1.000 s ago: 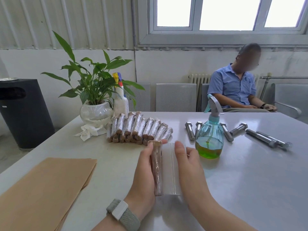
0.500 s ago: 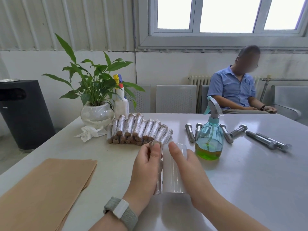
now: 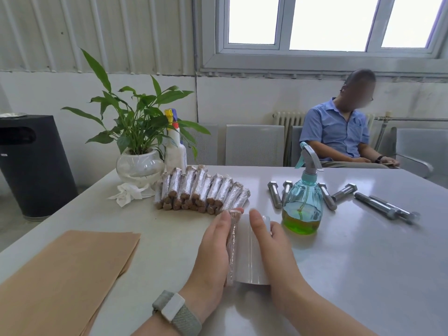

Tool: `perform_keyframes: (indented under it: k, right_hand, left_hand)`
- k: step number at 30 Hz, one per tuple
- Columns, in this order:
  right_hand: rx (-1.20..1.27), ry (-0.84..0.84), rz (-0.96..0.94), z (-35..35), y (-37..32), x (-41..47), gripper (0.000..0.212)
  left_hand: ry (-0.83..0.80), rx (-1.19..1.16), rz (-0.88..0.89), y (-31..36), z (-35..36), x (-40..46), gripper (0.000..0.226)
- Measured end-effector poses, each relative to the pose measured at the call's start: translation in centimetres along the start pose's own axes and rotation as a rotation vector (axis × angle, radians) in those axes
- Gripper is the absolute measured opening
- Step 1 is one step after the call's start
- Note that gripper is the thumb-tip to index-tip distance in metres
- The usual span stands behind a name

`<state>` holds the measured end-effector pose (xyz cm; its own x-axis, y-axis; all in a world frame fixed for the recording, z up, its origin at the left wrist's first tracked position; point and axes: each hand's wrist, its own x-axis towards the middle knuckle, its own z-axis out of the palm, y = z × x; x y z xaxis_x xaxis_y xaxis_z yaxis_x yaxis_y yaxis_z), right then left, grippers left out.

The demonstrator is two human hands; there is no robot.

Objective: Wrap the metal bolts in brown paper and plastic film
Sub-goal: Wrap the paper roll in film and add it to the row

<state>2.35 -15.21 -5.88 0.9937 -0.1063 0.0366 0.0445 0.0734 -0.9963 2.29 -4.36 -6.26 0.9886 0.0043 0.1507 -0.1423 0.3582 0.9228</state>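
My left hand [image 3: 213, 248] grips a paper-wrapped bolt [image 3: 233, 241], held lengthwise with film partly round it. Right beside it, my right hand [image 3: 269, 241] holds the roll of plastic film [image 3: 249, 258], thumb on top, and the film runs from the roll to the bolt. A pile of several wrapped bolts [image 3: 201, 190] lies beyond my hands. Several bare metal bolts [image 3: 385, 207] lie at the right of the table. Sheets of brown paper [image 3: 65, 275] are stacked at the near left.
A green-liquid spray bottle [image 3: 303, 202] stands just right of my hands. A potted plant [image 3: 139, 151], a white spray bottle [image 3: 175, 151] and a crumpled tissue [image 3: 128, 194] sit at the far left. A person in a blue shirt [image 3: 339, 132] sits behind the table. A black bin [image 3: 31, 163] stands left.
My hands have drawn closer together, bringing the bolt against the film roll. The bolt has turned, taking more film round it.
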Motion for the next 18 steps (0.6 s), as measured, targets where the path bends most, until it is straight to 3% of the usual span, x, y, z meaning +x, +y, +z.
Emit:
perform_keyframes:
  k: [3,8,11,14,18]
  right_hand:
    - [0.044,-0.165,0.063,-0.6,-0.4,0.0,0.059]
    - [-0.032,-0.139,-0.09,-0.3,-0.7,-0.2,0.055]
    - [-0.072,-0.118,-0.148,0.3,-1.0,-0.5,0.058]
    - [-0.113,-0.101,-0.188,0.4,-1.1,-0.5,0.075]
    - [-0.102,-0.031,-0.119,0.6,-0.5,-0.7,0.082]
  left_hand:
    - [0.019,0.21,0.15,0.3,0.0,0.3,0.038]
    - [0.088,0.486,0.35,0.3,-0.6,0.5,0.032]
    - [0.138,0.454,0.349,0.4,-0.6,0.4,0.035]
    - [0.166,0.388,0.3,0.5,-0.4,0.5,0.044]
    - [0.139,0.158,0.143,0.5,-0.1,0.3,0.051]
